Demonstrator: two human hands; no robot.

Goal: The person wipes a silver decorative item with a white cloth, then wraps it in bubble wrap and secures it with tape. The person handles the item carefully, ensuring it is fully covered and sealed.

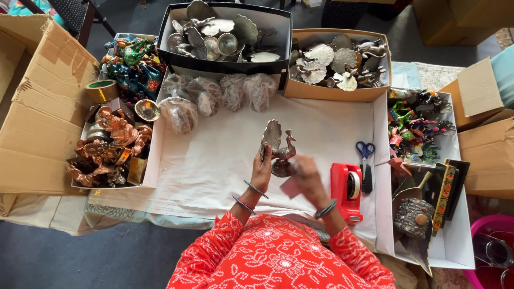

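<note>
Over the white cloth (214,160), my left hand (262,168) pinches the silver peacock figurine (278,147); my right hand (306,176), blurred so its grip is unclear, handles the base, and next I need a steady hold.

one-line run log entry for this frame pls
left hand: holds silver peacock figurine | right hand: blurred, at figurine base | red tape dispenser: right of hands | surface: white sheet

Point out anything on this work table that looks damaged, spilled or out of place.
Nothing stands out. The left hand holds a silver peacock figurine upright over the white paper; the right hand touches its base. The scissors and red tape dispenser lie neatly alongside.
</note>
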